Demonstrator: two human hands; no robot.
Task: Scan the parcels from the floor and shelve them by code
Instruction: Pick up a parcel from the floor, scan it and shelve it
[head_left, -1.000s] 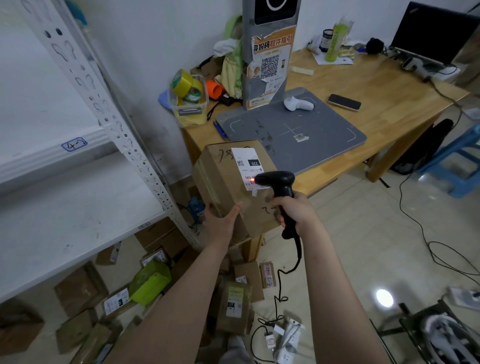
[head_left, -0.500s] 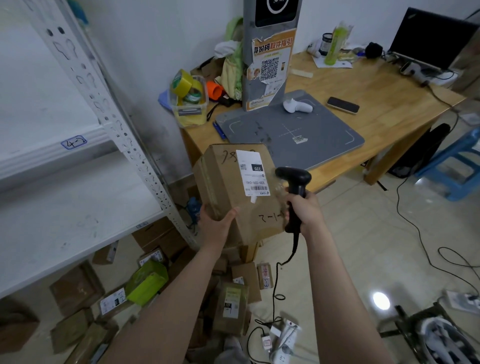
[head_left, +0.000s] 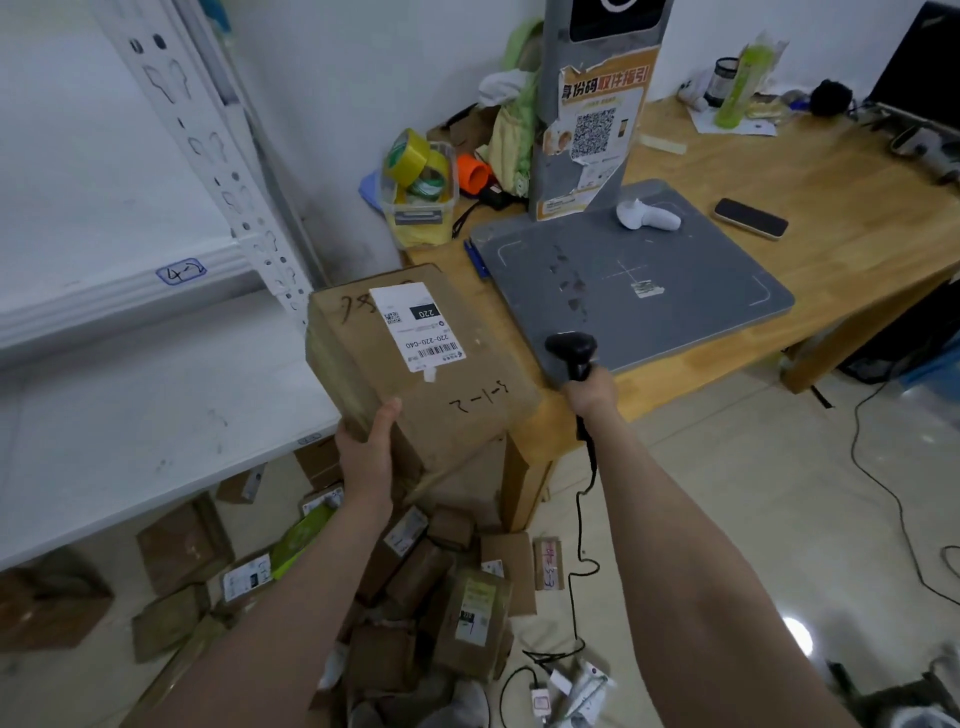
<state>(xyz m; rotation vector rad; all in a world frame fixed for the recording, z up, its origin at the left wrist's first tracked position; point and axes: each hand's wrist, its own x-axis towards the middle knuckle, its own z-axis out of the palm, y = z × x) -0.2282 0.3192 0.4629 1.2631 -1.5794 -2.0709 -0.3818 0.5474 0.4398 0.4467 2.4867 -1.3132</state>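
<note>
A brown cardboard parcel (head_left: 457, 395) with a white label and handwritten code is held up at the centre, near the shelf edge. My left hand (head_left: 366, 441) grips its lower left corner, thumb on the top face. My right hand (head_left: 592, 397) grips the handle of a black barcode scanner (head_left: 571, 351), which points away to the right of the parcel, over the desk edge. Several more parcels (head_left: 470, 618) lie in a heap on the floor below. The white metal shelf (head_left: 130, 415) stands at the left, tagged 4-2.
A wooden desk (head_left: 831, 249) on the right carries a grey scanning pad (head_left: 675, 312), a kiosk post, a phone, a box of tape rolls (head_left: 418, 176) and a laptop. Cables trail across the tiled floor at the right. More boxes sit under the shelf.
The scanner has pulled away from the parcel's label to the right, its red light gone. The parcel has shifted left toward the shelf.
</note>
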